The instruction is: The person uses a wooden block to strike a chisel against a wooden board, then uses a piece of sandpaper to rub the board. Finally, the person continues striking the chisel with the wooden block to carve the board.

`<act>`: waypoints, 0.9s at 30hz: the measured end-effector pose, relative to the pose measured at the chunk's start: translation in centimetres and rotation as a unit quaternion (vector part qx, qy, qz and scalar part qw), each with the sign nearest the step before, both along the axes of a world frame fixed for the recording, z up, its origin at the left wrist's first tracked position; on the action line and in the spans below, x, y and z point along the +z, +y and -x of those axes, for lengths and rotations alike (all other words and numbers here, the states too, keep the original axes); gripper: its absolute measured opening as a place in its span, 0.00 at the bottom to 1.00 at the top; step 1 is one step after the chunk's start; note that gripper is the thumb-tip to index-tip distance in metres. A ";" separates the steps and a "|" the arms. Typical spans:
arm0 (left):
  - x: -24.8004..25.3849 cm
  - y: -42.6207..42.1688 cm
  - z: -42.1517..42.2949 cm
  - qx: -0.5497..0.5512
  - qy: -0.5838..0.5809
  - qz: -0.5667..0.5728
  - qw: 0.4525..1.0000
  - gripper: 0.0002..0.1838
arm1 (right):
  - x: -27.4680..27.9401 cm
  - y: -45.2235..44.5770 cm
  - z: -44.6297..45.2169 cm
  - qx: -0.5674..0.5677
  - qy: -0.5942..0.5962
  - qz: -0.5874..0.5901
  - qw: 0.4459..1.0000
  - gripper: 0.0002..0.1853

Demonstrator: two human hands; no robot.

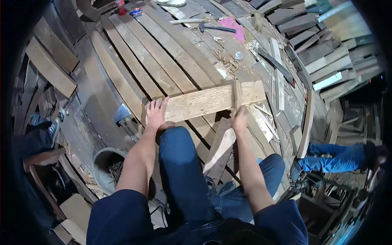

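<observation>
A pale wooden board [204, 102] lies crosswise in front of my knees, over long planks. My left hand [155, 114] grips its left end, fingers on top and thumb at the near edge. Near the board's right end, my right hand [239, 117] is closed around the lower end of a narrow wooden bar [237, 93]. The bar is blurred and crosses the board's face; its exact kind cannot be told. Below the board, a short timber piece [221, 148] sits between my legs.
Left of me stands a bucket [102, 163] with nails in it, near a hatchet-like metal blade [121, 113]. A hammer [218, 29] lies by a pink sheet [232, 30]. Stacked timber [326, 61] fills the right back. Another person's legs [335, 157] show at right.
</observation>
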State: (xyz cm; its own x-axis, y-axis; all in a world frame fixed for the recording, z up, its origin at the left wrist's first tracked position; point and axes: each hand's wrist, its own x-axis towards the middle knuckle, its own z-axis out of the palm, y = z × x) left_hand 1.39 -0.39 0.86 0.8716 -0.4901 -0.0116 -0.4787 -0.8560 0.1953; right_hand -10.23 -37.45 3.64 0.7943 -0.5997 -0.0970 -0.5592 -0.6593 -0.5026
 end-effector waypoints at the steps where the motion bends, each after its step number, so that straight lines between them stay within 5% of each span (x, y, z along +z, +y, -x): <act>1: -0.4 0.0 -0.2 0.004 -0.013 0.019 1.000 0.73 | -0.5 -0.1 -0.4 -0.008 -0.016 0.019 1.000 0.20; 3: 0.6 0.0 0.2 0.005 0.012 0.012 1.000 0.74 | -1.7 2.2 -0.2 -0.037 -0.045 0.054 0.997 0.19; 4: 1.3 -0.2 0.1 0.005 0.022 0.009 1.000 0.75 | -3.4 3.9 0.2 0.050 -0.147 0.138 0.978 0.23; 6: 1.2 -0.2 0.0 0.001 0.024 0.021 0.999 0.77 | -2.5 8.5 3.1 0.175 0.050 0.031 0.983 0.25; 9: 1.9 -0.4 0.1 0.008 0.035 0.007 0.999 0.77 | -0.9 7.1 3.7 0.269 0.047 0.150 0.950 0.27; 13: 1.8 -0.1 0.1 0.003 0.057 0.030 0.998 0.75 | -0.4 0.3 -1.5 0.022 0.017 0.089 0.996 0.22; 16: 2.6 -0.3 0.1 0.005 0.072 0.025 0.997 0.74 | -0.9 2.0 -3.2 -0.060 0.001 0.058 0.997 0.22; 20: 1.8 -0.1 -0.1 0.003 0.073 0.015 0.997 0.74 | 0.5 10.5 1.2 0.185 0.057 0.079 0.978 0.25; 22: 2.1 -0.2 0.2 0.009 0.074 0.023 0.997 0.74 | 2.1 7.8 0.6 0.236 0.055 0.180 0.953 0.24; 24: 1.8 -0.1 0.1 0.000 0.066 0.035 0.997 0.74 | -2.4 1.5 -1.2 0.137 0.072 0.231 0.961 0.20; 25: 1.8 -0.1 -0.2 -0.004 0.071 0.028 0.997 0.74 | 2.0 0.5 -2.7 0.053 0.082 0.232 0.968 0.20; 27: 2.0 0.0 -0.3 -0.002 0.089 0.010 0.996 0.73 | 1.3 -3.8 -3.9 0.023 0.086 0.195 0.977 0.22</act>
